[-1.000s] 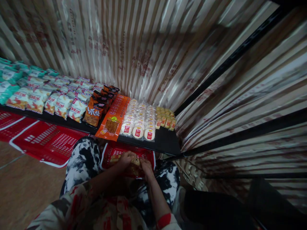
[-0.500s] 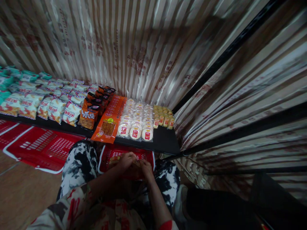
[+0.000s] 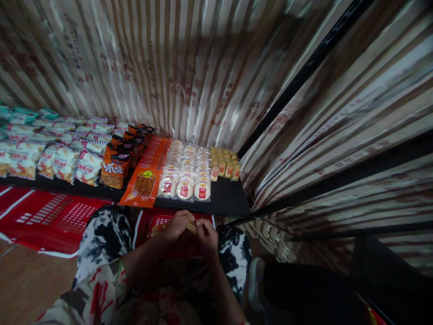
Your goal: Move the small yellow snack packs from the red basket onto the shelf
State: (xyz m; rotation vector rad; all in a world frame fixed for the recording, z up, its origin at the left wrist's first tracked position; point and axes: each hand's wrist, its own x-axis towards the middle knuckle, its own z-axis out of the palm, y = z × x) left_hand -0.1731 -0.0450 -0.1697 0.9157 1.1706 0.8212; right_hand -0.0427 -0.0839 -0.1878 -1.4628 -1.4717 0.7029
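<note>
Over a red plastic basket (image 3: 157, 217) between the knees, my left hand (image 3: 179, 224) and my right hand (image 3: 207, 235) are close together with their fingers closed. Between them shows a small yellowish wrapped snack (image 3: 191, 228), pinched at its two ends. More yellowish packets are partly visible in the basket, behind my left forearm. Beyond the hands, on a black shelf (image 3: 228, 196), stand rows of similar small yellow packets (image 3: 229, 169) and, beside these, round white wrapped crackers (image 3: 185, 189).
An orange snack pouch (image 3: 144, 185) overhangs the shelf's front edge. Orange-black bags (image 3: 113, 169) and white snack bags (image 3: 64, 164) fill the left. Another red basket (image 3: 72, 221) lies below. Black poles (image 3: 297, 196) and a striped curtain (image 3: 203, 67) close off the right and back.
Both hands have lifted slightly, and the yellowish snack between them shows more clearly. The view has turned a little, shifting the shelf goods left.
</note>
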